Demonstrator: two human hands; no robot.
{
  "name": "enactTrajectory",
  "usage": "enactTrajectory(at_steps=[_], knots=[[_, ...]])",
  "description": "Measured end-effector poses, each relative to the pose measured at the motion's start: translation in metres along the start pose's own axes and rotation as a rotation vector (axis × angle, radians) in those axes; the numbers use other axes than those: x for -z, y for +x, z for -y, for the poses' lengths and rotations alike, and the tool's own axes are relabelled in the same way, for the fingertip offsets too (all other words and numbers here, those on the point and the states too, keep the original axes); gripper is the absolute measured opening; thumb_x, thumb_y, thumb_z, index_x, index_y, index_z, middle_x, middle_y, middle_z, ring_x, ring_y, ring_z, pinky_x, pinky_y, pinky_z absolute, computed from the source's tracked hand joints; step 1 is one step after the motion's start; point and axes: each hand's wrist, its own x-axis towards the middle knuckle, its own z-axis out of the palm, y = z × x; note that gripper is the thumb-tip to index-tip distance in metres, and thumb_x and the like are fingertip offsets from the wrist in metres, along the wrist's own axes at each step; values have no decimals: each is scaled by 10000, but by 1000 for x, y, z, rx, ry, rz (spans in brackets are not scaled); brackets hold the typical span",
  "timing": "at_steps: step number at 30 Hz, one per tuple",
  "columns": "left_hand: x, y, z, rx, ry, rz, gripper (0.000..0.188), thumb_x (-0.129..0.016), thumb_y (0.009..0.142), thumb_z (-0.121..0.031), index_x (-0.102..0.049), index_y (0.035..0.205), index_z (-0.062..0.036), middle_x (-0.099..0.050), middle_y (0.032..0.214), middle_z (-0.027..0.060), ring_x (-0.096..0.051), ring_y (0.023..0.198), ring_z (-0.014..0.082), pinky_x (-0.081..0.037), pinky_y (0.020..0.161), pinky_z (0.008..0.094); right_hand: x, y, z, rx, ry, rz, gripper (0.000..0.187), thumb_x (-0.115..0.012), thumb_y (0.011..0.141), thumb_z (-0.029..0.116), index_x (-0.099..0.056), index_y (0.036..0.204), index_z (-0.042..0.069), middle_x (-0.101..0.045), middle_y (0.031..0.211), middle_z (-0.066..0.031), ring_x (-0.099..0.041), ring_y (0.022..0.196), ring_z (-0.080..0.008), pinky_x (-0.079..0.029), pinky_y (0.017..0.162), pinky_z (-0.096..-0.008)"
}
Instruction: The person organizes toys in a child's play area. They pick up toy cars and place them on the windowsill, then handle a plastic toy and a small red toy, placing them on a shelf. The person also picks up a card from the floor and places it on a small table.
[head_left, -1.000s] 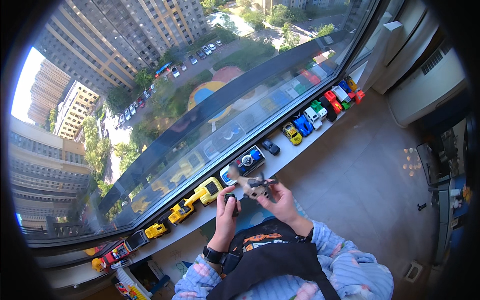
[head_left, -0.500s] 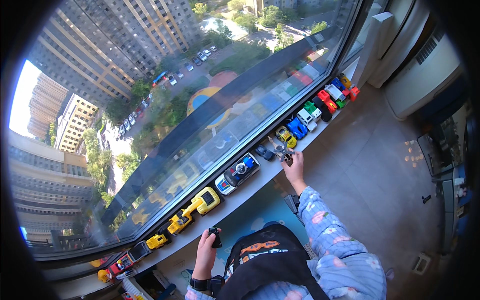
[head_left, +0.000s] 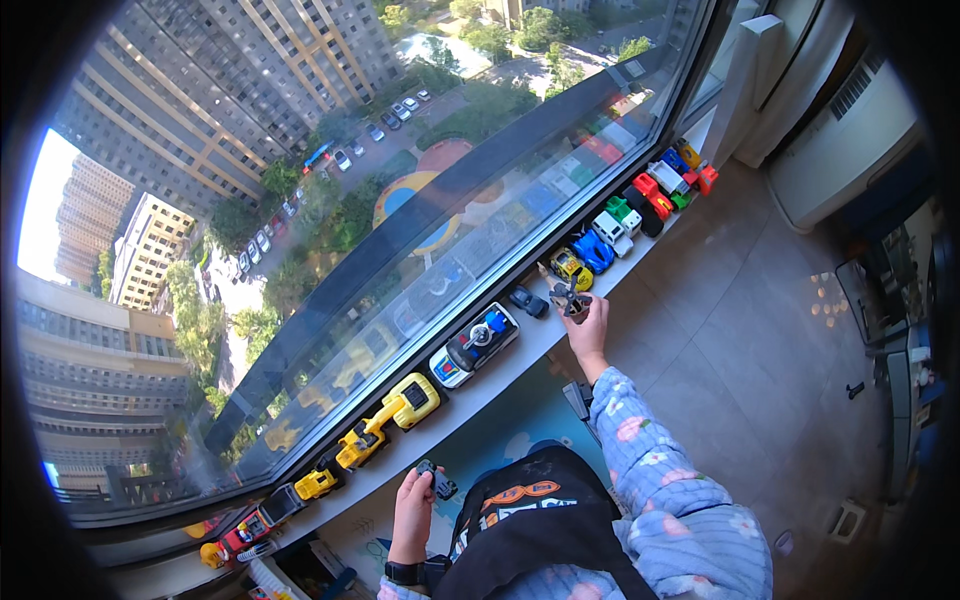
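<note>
Right hand (head_left: 589,324) pinching toy helicopter (head_left: 569,298), just left of yellow car (head_left: 573,268). Left hand (head_left: 411,515) pinching 1 small dark toy (head_left: 442,484), well apart from yellow car, lower left. Dark grey car (head_left: 527,302) also left of yellow car; blue car (head_left: 595,253) just right.

Looks down from the person's head, as the left one of two fisheye cameras worn side by side, upright and not mirrored. Takes in, quite near, the left hand (head_left: 410,512) and right hand (head_left: 588,330), the windowsill (head_left: 470,398) and, through the window (head_left: 520,130), a yard (head_left: 408,208) far below
</note>
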Motion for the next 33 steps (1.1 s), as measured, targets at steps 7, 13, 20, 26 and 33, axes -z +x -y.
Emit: enactTrajectory(at_steps=[7, 13, 20, 26, 33], knots=[[0, -2, 3, 11, -36, -38, 206, -498, 942, -146, -621, 1033, -7, -530, 758, -58, -394, 634, 25, -344, 615, 176, 0, 6, 2, 38, -115, 5, 576, -827, 665, 209, -498, 1115, 59, -478, 1086, -143, -501, 1010, -325, -420, 867, -395], [4, -5, 3, -5, -65, -60, 220, -498, 942, -145, -617, 1040, 11, -543, 755, -48, -444, 642, 29, -381, 629, 186, 10, -37, 24, -115, -64, -183, 707, -814, 660, 119, -408, 1236, 58, -456, 1082, -126, -448, 913, -241, -415, 821, -365], [4, -6, 3, -9, -66, -2, 85, -568, 928, -133, -615, 946, -64, -533, 762, -75, -405, 647, 13, -330, 595, 170, -12, -83, 42, 36, 149, 226, 216, -566, 876, 56, -640, 1079, 45, -677, 969, -139, -646, 866, -296, -511, 761, -359], [11, -10, 8, 38, -89, -36, 52, -575, 931, -117, -606, 933, -76, -552, 747, -68, -440, 632, 17, -355, 587, 172, -39, -59, 37, -45, 320, 350, 549, -365, 781, -75, -527, 1295, 28, -571, 1269, -187, -558, 1175, -286, -428, 993, -326], [20, -10, 21, 74, -166, -74, 42, -569, 931, -99, -603, 933, -74, -563, 742, -59, -475, 629, 22, -382, 587, 167, -53, -38, 32, -179, 497, 548, 613, -333, 801, -113, -415, 1395, 15, -470, 1398, -146, -448, 1287, -194, -333, 1077, -298]])
